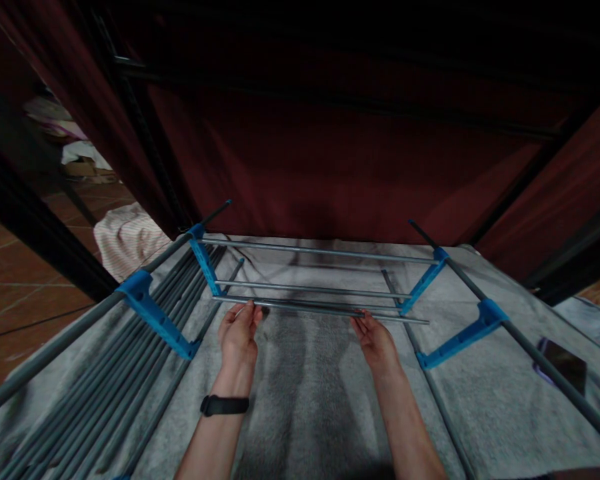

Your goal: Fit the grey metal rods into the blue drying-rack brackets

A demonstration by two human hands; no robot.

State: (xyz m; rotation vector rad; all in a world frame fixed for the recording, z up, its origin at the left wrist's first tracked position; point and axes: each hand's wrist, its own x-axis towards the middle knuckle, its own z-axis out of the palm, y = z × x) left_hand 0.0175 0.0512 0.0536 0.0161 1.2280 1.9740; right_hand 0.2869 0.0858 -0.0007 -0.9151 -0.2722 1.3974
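Both hands reach forward over a grey blanket (310, 400) to one loose grey rod (310, 308) that lies crosswise, slightly tilted down to the right, just in front of a half-built rack. The left hand (239, 335), with a black wristband (225, 405) on its wrist, has its fingers nearly straight and close together, and the fingertips (251, 307) pinch the rod near its left end. The right hand (377, 341) is also narrow and stretched out, with its fingertips (360, 315) on the rod farther right; whether they close around it I cannot tell in the dim light. Just behind the held rod, two more crossbars (315, 251) run between a pair of slanting blue plastic connectors, one on the left (205, 267) and one on the right (423, 280). Two further blue connectors (155, 315) sit nearer the camera on long side poles (540, 353) that run out to both edges of the view. A bundle of spare grey rods (105, 400) lies along the blanket at the left, well apart from the hands. A dark phone (563, 363) lies on the blanket at the right, beyond the side pole. Dark red fabric (330, 167) hangs behind the rack, and a pale striped cloth (130, 240) lies on the tiled floor to the left.
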